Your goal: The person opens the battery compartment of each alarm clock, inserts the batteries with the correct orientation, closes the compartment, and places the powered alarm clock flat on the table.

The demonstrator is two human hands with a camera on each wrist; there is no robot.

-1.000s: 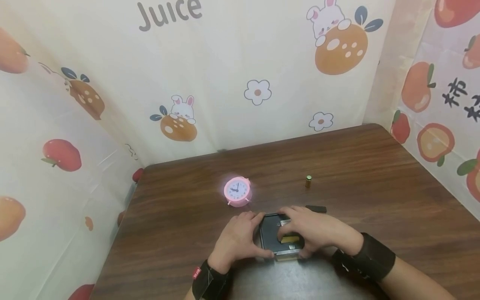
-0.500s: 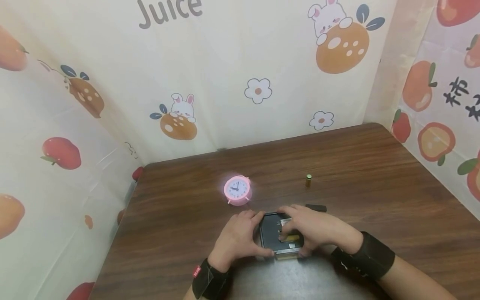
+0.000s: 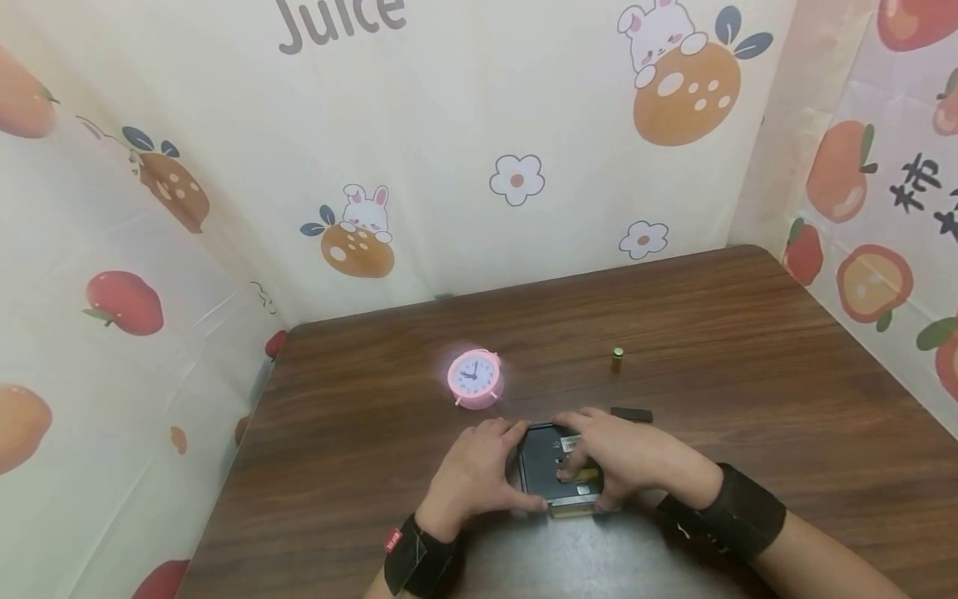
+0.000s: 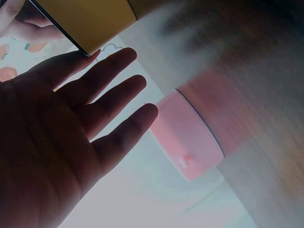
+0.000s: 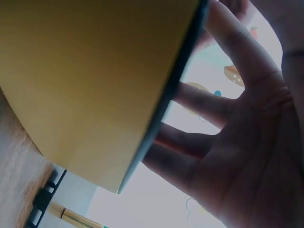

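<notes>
We see very little change over the last second, and nearly all of it is in the right hand [image 3: 624, 453]. Its index finger now bends over the left end of the yellow piece [image 3: 590, 475], where earlier more of that end showed, and more of the white label [image 3: 570, 443] has come into sight. We take this to mean the work is at a fine stage inside the recess, with the box [image 3: 539, 466] being kept steady. The piece looks like a battery sitting in the recess; whether it is fully seated we cannot tell.

The box lies between both hands, black side up, on the near part of the table [image 3: 359, 466]. The left hand [image 3: 475, 470] has not shifted: it grips the box's left side between index finger and thumb, and the left wrist view shows its other fingers straight and free of the box. The right hand grips too, thumb at the near edge and other fingers along the far one.

Nothing else has moved. The pink clock [image 3: 475, 377] stands just beyond the box, a loose battery [image 3: 617, 362] stands upright farther right, apart from everything, and a black strip [image 3: 632, 414], probably a cover, lies just beyond the right hand.
</notes>
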